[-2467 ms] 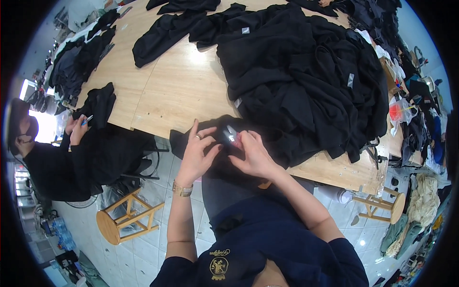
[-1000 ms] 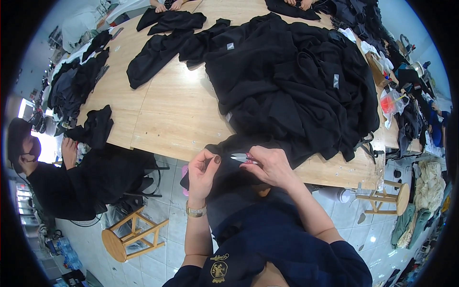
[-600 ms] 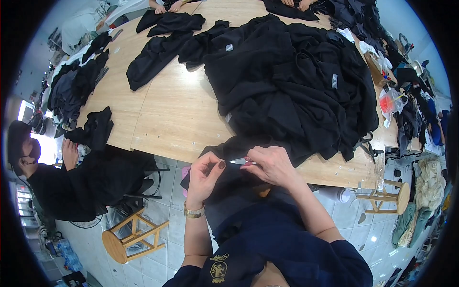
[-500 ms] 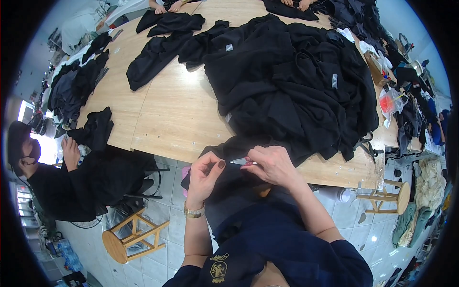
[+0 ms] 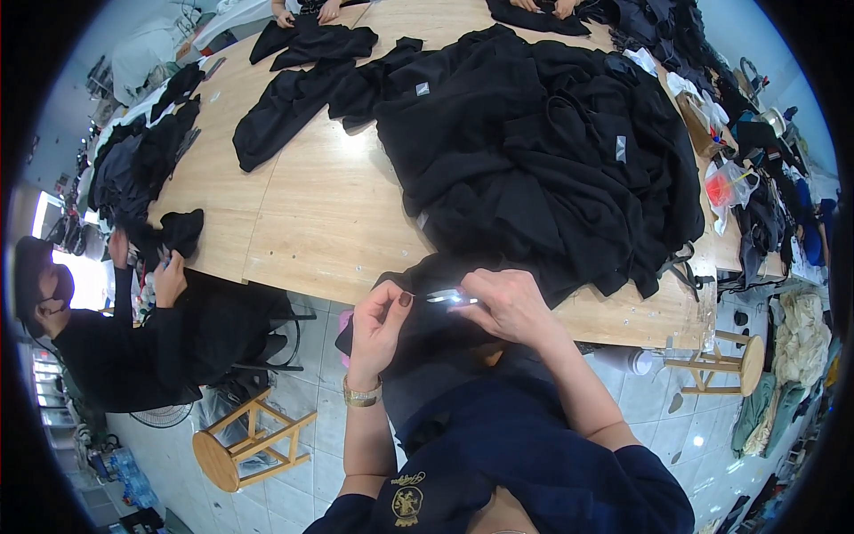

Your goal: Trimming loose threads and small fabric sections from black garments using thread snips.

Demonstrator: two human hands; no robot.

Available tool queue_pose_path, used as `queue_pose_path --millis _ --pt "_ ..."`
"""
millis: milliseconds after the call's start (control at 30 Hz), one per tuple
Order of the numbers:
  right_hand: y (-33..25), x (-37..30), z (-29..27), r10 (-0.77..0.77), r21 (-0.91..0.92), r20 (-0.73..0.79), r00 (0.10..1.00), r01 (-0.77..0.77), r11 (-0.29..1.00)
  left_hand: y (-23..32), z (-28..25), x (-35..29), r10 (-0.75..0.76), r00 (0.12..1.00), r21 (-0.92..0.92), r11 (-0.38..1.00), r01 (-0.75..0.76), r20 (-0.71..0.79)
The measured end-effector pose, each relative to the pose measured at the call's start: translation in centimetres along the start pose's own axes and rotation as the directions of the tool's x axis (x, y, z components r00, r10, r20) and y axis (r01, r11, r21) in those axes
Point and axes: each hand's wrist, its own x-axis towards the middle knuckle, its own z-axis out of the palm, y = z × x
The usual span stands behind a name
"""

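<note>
Small metal thread snips (image 5: 439, 296) shine in my right hand (image 5: 507, 305), their blades pointing left toward my other hand. My left hand (image 5: 378, 325) is closed in a pinch, thumb against the fingers. Whatever lies between those fingertips is too small to make out. Below both hands a black garment (image 5: 420, 274) hangs over the table's near edge. Beyond them a large heap of black garments (image 5: 534, 151) covers the right half of the wooden table (image 5: 329, 214); a few small pale labels show on it.
At the left a person in black (image 5: 116, 329) sits handling dark cloth. Two other people's hands work at the far edge. A wooden stool (image 5: 218, 458) stands lower left, another stool (image 5: 749, 367) at right. A plastic bag (image 5: 729, 187) with something red rests at the table's right side.
The snips' blades now show more clearly and look parted, with a bright glint at my right hand. My hands have barely shifted. The person at left has moved both hands apart.
</note>
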Motion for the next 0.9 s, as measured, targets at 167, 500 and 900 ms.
queue_pose_path --millis 167,500,900 --pt "-0.1 0.0 0.0 -0.012 -0.037 0.048 0.999 0.014 0.999 -0.1 -0.1 0.0 -0.014 1.0 0.015 1.0 0.014 -0.013" --pt "0.2 -0.2 1.0 0.164 0.375 -0.056 0.985 -0.132 0.918 0.0 0.2 0.0 -0.012 1.0 -0.015 1.0 0.012 -0.013" --pt "-2.1 0.1 4.0 0.5 0.656 0.029 0.865 -0.394 0.644 -1.2 4.1 -0.9 0.443 0.845 0.609 0.77 -0.188 -0.3"
